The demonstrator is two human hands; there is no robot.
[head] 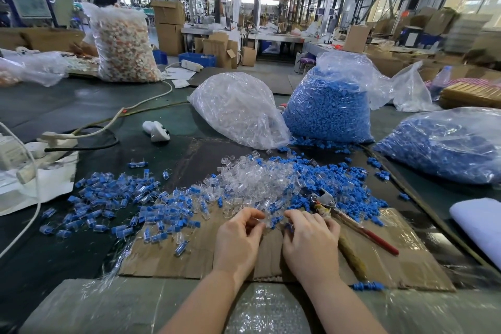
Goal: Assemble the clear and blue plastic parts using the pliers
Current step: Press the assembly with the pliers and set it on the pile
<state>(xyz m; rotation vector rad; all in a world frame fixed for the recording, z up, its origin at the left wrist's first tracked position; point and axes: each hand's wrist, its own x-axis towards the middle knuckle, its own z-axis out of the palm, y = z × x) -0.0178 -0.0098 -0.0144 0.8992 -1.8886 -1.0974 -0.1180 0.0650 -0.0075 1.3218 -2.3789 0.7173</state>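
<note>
A heap of loose clear plastic parts [252,184] and loose blue parts [333,179] lies on a cardboard sheet [406,260] in front of me. My left hand [238,241] pinches a clear part [264,221] at the heap's near edge. My right hand [309,244] has its fingers curled round a small blue part [288,226] close beside it. The pliers [349,218], with red handles, lie on the cardboard just right of my right hand, untouched. Assembled clear-and-blue pieces [116,198] are spread out to the left.
Behind the heap stand a bag of clear parts [238,108] and two bags of blue parts [330,106] [444,144]. A power strip with cables [54,141] and a white handheld device [156,130] lie left. A white foam pad [479,222] sits far right. A person works at back left.
</note>
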